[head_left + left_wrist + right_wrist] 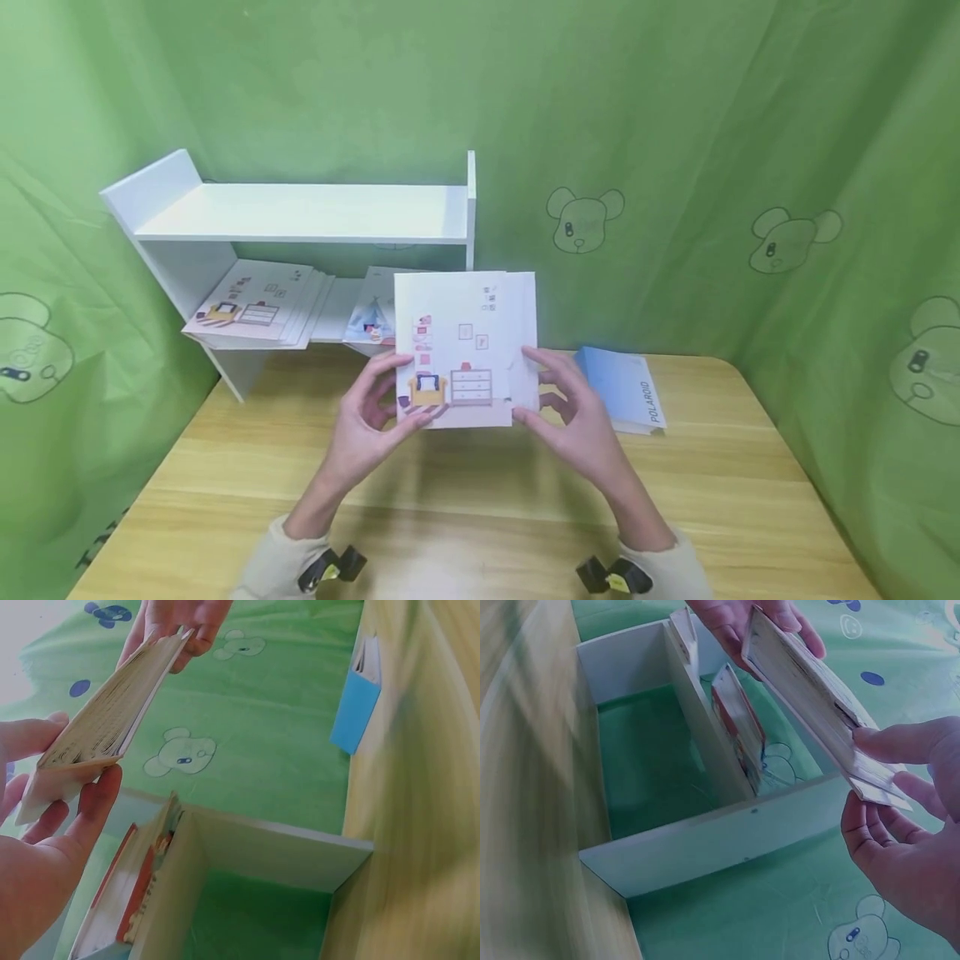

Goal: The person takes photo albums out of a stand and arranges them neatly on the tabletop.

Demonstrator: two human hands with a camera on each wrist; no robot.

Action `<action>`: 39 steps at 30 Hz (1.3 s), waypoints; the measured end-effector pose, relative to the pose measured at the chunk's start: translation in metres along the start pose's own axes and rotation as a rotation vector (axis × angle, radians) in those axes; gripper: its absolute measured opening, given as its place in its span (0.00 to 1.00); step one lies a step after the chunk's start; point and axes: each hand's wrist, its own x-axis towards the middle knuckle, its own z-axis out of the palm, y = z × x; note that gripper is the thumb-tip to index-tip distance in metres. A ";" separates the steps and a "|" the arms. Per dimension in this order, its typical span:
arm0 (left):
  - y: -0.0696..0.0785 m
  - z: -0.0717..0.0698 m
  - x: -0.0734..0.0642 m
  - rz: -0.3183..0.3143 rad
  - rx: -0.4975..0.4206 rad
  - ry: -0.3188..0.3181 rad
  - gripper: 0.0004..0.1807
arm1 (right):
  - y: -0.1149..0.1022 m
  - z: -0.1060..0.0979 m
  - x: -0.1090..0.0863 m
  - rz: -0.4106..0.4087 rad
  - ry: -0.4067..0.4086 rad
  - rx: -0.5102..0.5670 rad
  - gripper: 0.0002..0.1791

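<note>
A white square book point(461, 350) with a drawn yellow armchair and a chest of drawers on its cover is held up over the table. My left hand point(363, 421) grips its left edge, thumb on the front and fingers behind. At the opposite edge my right hand point(572, 412) pinches it the same way, where a white strip of the cover sticks out. Seen edge-on in the left wrist view, the page block point(112, 712) shows between the covers. In the right wrist view the book point(810, 690) slants between both hands.
A white two-tier shelf point(300, 212) stands at the back left of the wooden table point(712, 467). Several similar books point(255, 304) lean on its lower tier, beside another book point(367, 321) partly hidden by the held one. A blue-and-white POLAROID book point(622, 392) rests at right.
</note>
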 end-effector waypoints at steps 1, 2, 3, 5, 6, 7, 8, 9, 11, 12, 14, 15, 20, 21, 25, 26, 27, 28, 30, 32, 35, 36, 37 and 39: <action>-0.001 0.002 0.000 -0.002 -0.003 0.001 0.41 | 0.000 -0.002 0.000 0.002 -0.002 -0.003 0.43; -0.001 0.003 -0.001 -0.005 -0.006 0.002 0.42 | 0.000 -0.004 -0.001 0.005 -0.003 -0.004 0.43; -0.002 0.005 -0.001 -0.009 -0.006 0.004 0.41 | -0.001 -0.006 -0.001 0.008 -0.004 -0.009 0.44; -0.003 0.008 -0.001 -0.012 -0.004 0.009 0.41 | -0.002 -0.009 -0.001 0.014 -0.007 -0.017 0.44; -0.004 0.009 -0.001 -0.013 -0.002 0.011 0.41 | -0.002 -0.010 -0.001 0.017 -0.008 -0.021 0.44; -0.004 0.011 -0.001 -0.015 -0.001 0.013 0.41 | -0.003 -0.012 -0.001 0.021 -0.009 -0.026 0.44; -0.004 0.012 0.000 -0.018 -0.001 0.015 0.41 | -0.003 -0.014 -0.001 0.022 -0.009 -0.028 0.44; -0.005 0.014 0.001 -0.019 0.001 0.016 0.41 | -0.004 -0.016 -0.001 0.026 -0.008 -0.036 0.44; -0.004 0.016 0.003 -0.017 0.004 0.020 0.41 | -0.005 -0.019 0.000 0.024 -0.010 -0.050 0.44; -0.004 0.017 0.004 -0.017 0.003 0.021 0.41 | -0.005 -0.021 0.000 0.019 -0.010 -0.056 0.45; -0.004 0.020 0.007 -0.016 0.000 0.021 0.41 | -0.006 -0.024 0.001 0.013 -0.008 -0.073 0.45; -0.004 0.021 0.008 -0.016 -0.004 0.022 0.41 | -0.006 -0.026 0.001 0.011 -0.007 -0.081 0.45; -0.006 0.030 0.012 -0.019 -0.024 0.022 0.41 | -0.007 -0.036 0.000 0.017 -0.005 -0.118 0.45; -0.006 0.031 0.013 -0.020 -0.024 0.023 0.41 | -0.007 -0.038 -0.001 0.025 -0.003 -0.123 0.45; -0.008 0.036 0.015 -0.019 -0.016 0.022 0.41 | -0.006 -0.043 -0.002 0.051 0.013 -0.136 0.43; -0.009 0.037 0.015 -0.022 -0.017 0.022 0.40 | -0.006 -0.044 -0.003 0.054 0.016 -0.136 0.42; -0.009 0.038 0.016 -0.024 -0.019 0.022 0.40 | -0.006 -0.045 -0.003 0.054 0.017 -0.132 0.42; -0.009 0.039 0.017 -0.025 -0.021 0.020 0.40 | -0.006 -0.045 -0.003 0.053 0.018 -0.131 0.42; -0.009 0.041 0.018 -0.032 -0.028 0.020 0.40 | -0.006 -0.047 -0.003 0.051 0.017 -0.121 0.41; -0.009 0.043 0.019 -0.034 -0.033 0.017 0.40 | -0.007 -0.049 -0.004 0.052 0.018 -0.124 0.41; -0.009 0.046 0.020 -0.032 -0.037 0.013 0.40 | -0.008 -0.053 -0.004 0.045 0.018 -0.123 0.42; -0.009 0.047 0.020 -0.031 -0.039 0.011 0.40 | -0.009 -0.054 -0.004 0.045 0.017 -0.122 0.42; -0.009 0.047 0.021 -0.028 -0.041 0.009 0.40 | -0.009 -0.055 -0.004 0.045 0.018 -0.126 0.42; -0.010 0.049 0.022 -0.026 -0.045 0.006 0.40 | -0.010 -0.057 -0.004 0.042 0.018 -0.117 0.42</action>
